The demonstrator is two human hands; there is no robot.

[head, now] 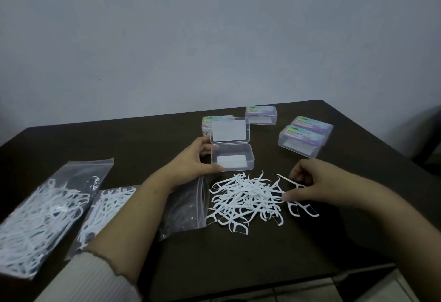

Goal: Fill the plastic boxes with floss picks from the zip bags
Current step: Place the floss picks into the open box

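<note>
The left hand (pixel 199 158) holds the open, nearly empty plastic box (pixel 232 156), the right hand's (pixel 307 182) grip pinches floss picks at the loose heap (pixel 248 199) just before the box, and two zip bags (pixel 45 215) left of it remain full.
</note>
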